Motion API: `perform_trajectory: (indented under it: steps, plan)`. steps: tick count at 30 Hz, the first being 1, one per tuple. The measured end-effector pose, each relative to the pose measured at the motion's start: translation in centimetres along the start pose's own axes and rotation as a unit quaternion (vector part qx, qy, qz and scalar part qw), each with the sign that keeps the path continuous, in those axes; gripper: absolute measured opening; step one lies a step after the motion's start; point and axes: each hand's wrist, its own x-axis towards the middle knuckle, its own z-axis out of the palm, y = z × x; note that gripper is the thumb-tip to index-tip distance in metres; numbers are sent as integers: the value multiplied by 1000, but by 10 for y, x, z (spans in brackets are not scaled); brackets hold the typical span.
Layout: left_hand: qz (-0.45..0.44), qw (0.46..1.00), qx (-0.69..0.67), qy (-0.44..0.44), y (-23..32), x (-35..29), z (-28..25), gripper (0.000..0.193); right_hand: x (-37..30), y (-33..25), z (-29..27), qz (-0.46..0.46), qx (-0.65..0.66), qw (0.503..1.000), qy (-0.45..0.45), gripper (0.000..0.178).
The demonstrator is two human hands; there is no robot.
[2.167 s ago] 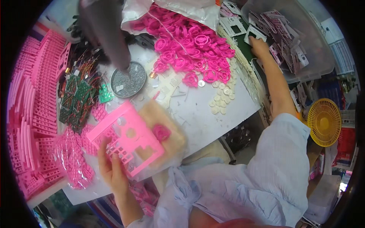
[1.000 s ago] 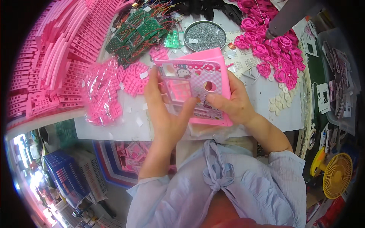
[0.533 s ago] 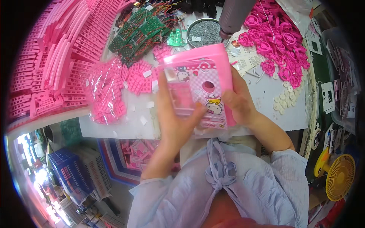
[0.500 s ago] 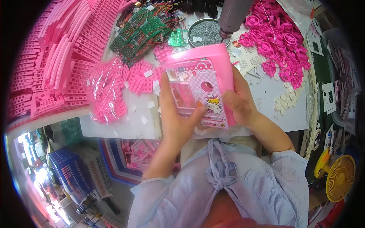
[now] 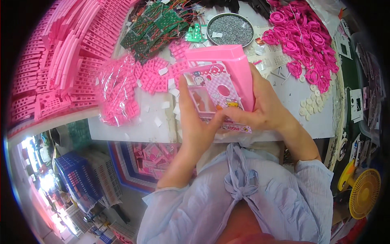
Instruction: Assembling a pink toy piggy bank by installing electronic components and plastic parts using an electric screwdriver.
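Note:
Above the front of the table, a pink plastic toy casing [image 5: 243, 73] is held between both my hands, tilted toward me. On its front sits a printed panel [image 5: 216, 79] with cartoon pictures, an oval hole and a clear window. My left hand [image 5: 195, 128] grips the left edge, its thumb reaching over the panel's lower part. The right side lies in my right hand [image 5: 266, 107], whose thumb meets the left thumb near the bottom of the panel. The fingers behind the casing are hidden.
Stacked pink keypad-like parts [image 5: 65, 69] fill the left, beside a clear bag of pink pieces [image 5: 118, 93]. Behind are green circuit boards [image 5: 156, 24] and a round tin of screws [image 5: 230, 30]. Magenta rings [image 5: 310, 40] and white discs [image 5: 313, 105] lie right.
The casing and both hands shift slightly right in view. My right thumb has come across to the lower panel. The dark power screwdriver over the screw tin is no longer visible.

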Motion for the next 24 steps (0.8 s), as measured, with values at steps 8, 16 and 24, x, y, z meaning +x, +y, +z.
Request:
perform_trajectory:
  steps: [8,16,24]
  plan:
    - [11,989,142,-30,15,14,-11,117,4,-4,-11,60,-14,996,-58,86]
    - [13,996,91,-23,11,6,0,115,0,4,10,51,135,989,11,70]
    - [-47,995,-66,61,25,34,-4,73,6,7,-22,140,272,951,-50,62]
